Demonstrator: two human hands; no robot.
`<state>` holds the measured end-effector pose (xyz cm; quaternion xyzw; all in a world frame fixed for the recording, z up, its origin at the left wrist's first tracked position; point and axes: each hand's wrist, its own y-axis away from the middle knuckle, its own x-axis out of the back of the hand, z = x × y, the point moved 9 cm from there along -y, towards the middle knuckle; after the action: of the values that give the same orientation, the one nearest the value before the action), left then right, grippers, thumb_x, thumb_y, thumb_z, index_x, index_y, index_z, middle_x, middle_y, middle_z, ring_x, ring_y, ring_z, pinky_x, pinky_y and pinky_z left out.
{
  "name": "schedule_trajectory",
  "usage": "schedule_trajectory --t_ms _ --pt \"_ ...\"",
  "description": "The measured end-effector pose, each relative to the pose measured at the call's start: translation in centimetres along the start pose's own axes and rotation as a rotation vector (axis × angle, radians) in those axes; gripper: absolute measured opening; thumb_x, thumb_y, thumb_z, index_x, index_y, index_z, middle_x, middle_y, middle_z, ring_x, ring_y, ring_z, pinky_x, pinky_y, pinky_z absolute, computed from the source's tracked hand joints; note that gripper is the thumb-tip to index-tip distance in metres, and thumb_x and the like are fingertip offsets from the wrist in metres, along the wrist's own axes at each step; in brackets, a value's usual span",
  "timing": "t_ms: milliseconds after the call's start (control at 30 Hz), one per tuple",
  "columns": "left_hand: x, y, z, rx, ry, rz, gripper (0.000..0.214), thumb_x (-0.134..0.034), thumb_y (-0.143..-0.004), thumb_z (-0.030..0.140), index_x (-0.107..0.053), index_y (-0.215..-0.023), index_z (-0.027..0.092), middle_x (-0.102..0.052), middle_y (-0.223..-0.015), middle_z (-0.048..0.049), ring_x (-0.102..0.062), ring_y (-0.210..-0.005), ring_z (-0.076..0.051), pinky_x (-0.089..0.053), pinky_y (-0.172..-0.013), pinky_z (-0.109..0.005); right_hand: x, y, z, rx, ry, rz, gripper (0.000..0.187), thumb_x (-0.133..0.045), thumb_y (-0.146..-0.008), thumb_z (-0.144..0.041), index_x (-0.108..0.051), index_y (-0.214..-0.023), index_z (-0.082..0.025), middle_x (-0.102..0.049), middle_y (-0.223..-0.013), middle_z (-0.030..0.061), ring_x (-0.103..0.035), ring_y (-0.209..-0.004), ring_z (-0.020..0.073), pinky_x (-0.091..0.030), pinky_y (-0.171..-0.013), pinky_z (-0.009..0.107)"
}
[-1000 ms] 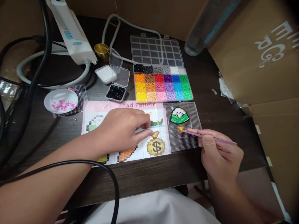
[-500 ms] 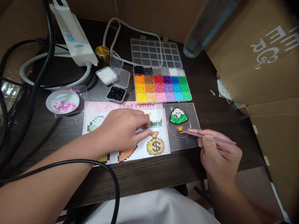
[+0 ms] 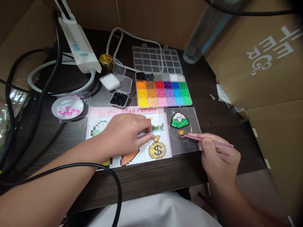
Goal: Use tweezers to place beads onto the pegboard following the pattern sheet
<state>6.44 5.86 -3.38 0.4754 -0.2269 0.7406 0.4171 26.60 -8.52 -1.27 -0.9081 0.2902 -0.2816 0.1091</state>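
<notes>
My right hand point(image 3: 216, 157) grips pink tweezers point(image 3: 208, 140). Their tips touch down beside a small yellow and brown bead patch point(image 3: 181, 132) on the clear pegboard point(image 3: 184, 148); whether a bead is between them is too small to tell. Above the patch lies a bead rice ball point(image 3: 180, 120) in white, green and black. My left hand point(image 3: 129, 132) rests on the bead pattern sheet point(image 3: 143, 157), thumb and fingers apart and holding nothing. Its thumb tip is at the top of the printed money bag point(image 3: 157, 149). The hand covers the sheet's middle.
Behind the sheet stands an open sorting box point(image 3: 163, 91) of coloured beads. Small boxes hold white beads point(image 3: 110, 82) and black beads point(image 3: 119, 99). At left are a white dish point(image 3: 67, 107), a power strip point(image 3: 80, 50) and cables. A black cable point(image 3: 115, 186) crosses my left forearm.
The camera view has shifted slightly, so the table things sit a little lower. The tweezer tips remain by the yellow patch, and my left hand stays on the sheet.
</notes>
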Motion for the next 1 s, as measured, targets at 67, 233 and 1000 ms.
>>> schedule_trajectory --t_ms 67,233,1000 --pt "0.0 0.0 0.0 0.006 -0.004 -0.005 0.021 -0.066 -0.095 0.041 -0.072 -0.085 0.023 -0.071 -0.078 0.0009 -0.061 -0.074 -0.017 -0.030 -0.064 -0.030 -0.1 0.0 0.1 -0.001 -0.011 -0.005 0.031 -0.064 -0.102 -0.025 -0.079 -0.075 -0.020 -0.082 -0.088 0.0050 -0.081 -0.085 0.0213 -0.068 -0.077 0.033" --pt "0.1 0.1 0.0 0.019 -0.009 -0.022 0.021 -0.067 -0.094 0.041 -0.072 -0.085 0.023 -0.072 -0.079 0.0007 -0.062 -0.076 -0.018 -0.030 -0.064 -0.030 -0.2 -0.1 0.0 0.013 -0.024 -0.012 0.030 -0.063 -0.102 -0.025 -0.080 -0.077 -0.020 -0.082 -0.088 0.0062 -0.082 -0.085 0.0227 -0.069 -0.078 0.035" --pt "0.2 0.1 0.3 -0.003 -0.007 -0.004 0.023 -0.063 -0.095 0.042 -0.072 -0.086 0.022 -0.072 -0.078 0.0003 -0.062 -0.074 -0.017 -0.031 -0.063 -0.029 -0.4 0.2 1.0 0.014 -0.060 -0.014 0.024 -0.066 -0.100 -0.028 -0.082 -0.083 -0.022 -0.082 -0.090 0.0053 -0.082 -0.087 0.0251 -0.069 -0.081 0.039"
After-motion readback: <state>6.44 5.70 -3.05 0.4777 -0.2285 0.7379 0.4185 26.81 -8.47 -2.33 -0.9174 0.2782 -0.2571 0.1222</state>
